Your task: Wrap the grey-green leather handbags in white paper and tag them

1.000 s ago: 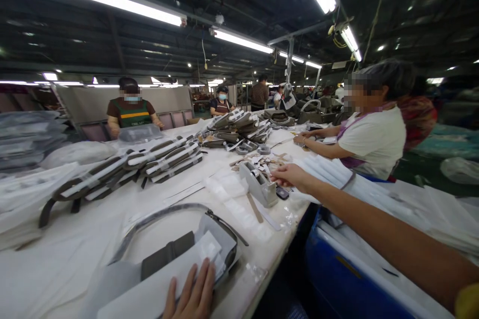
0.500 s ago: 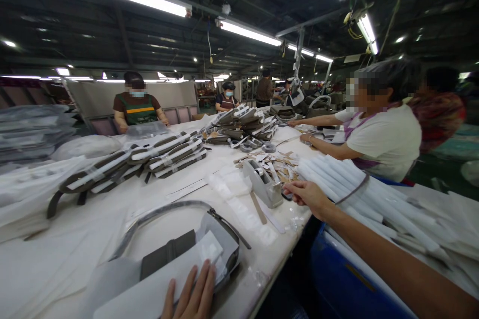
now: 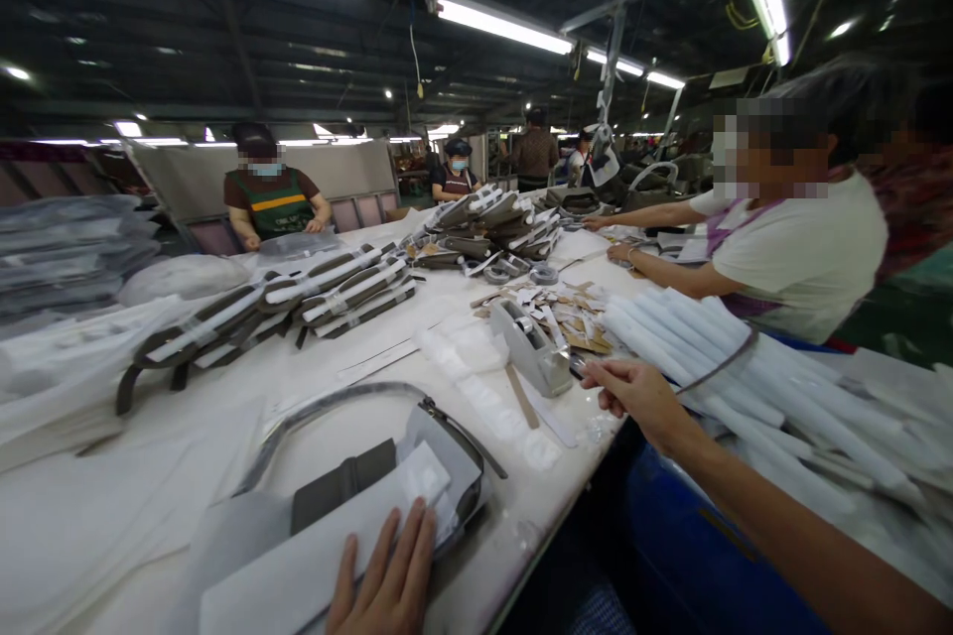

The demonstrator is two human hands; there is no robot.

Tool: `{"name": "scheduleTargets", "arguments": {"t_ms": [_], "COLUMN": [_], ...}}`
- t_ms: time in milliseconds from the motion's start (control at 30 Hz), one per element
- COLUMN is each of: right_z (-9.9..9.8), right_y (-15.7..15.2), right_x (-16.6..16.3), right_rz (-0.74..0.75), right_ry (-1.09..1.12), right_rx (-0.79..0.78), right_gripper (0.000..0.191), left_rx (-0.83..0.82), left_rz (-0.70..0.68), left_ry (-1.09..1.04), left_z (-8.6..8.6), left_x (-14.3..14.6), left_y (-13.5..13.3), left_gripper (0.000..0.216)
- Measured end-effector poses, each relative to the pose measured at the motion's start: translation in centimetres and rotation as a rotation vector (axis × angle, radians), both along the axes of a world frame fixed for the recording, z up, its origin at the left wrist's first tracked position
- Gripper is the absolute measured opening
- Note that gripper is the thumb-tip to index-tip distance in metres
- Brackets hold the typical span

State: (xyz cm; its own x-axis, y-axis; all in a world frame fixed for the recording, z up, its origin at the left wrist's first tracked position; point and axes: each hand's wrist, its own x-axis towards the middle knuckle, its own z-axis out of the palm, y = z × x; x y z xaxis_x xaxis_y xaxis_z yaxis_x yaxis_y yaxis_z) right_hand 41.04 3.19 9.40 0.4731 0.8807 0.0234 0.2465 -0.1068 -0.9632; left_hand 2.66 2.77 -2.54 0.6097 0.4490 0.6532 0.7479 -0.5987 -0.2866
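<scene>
My left hand (image 3: 391, 566) lies with fingers spread on white foam sheet (image 3: 298, 541) wrapped over a grey-brown handbag (image 3: 346, 484). The handbag rests on the table, its wrapped handle (image 3: 313, 417) curving up behind. My right hand (image 3: 632, 402) is pinched at the front end of a grey tape dispenser (image 3: 532, 347). Its fingertips seem to hold the end of clear tape, which is barely visible there. Beside the dispenser lie a brown card strip (image 3: 522, 397) and crumpled white wrapping (image 3: 469, 362).
Wrapped bags lie in piles (image 3: 491, 228) across the white table (image 3: 245, 442). Scraps of paper (image 3: 570, 308) sit behind the dispenser. White foam rolls (image 3: 715, 367) fill a blue bin (image 3: 685, 516) at right. A co-worker (image 3: 804, 238) reaches over the table at right; others work at the back.
The whole view has shifted slightly. My right hand stays pinched by the dispenser and my left hand still rests on the wrapped handbag.
</scene>
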Motion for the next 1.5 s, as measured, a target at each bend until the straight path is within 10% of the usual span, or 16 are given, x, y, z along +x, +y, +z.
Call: {"name": "scheduleTargets", "arguments": {"t_ms": [267,433,600,867,1133,1500], "right_z": [-7.0,-8.0,-6.3,-1.1,3.7,4.5], "right_y": [1.2,1.5,-1.5,-4.8,-1.9,4.3], "right_x": [1.4,3.1,4.3,3.2,-7.4,-15.5], "right_rz": [-0.077,-0.092,-0.035,0.541,0.985,1.348], "right_ry": [-0.069,-0.205,-0.518,-1.121,-1.391,-1.541], "right_rx": [-0.016,-0.061,-0.031,0.213,0.474,0.542], "right_gripper": [0.053,0.048,0.031,0.024,0.028,0.028], "left_rx": [-0.053,-0.086,-0.152,-0.288,-0.436,-0.440], "left_rz": [0.033,0.071,0.096,0.046,0.114,0.116], "left_ry": [0.020,0.062,0.104,0.065,-0.059,-0.117], "left_z": [0.0,0.9,2.2,3.5,4.4,4.5], "left_x": [0.0,0.1,0.4,0.4,1.5,1.9], "left_y": [-0.4,-1.0,-2.0,-2.1,-2.8,-3.1], "left_gripper": [0.074,0.071,0.064,0.060,0.045,0.037]}}
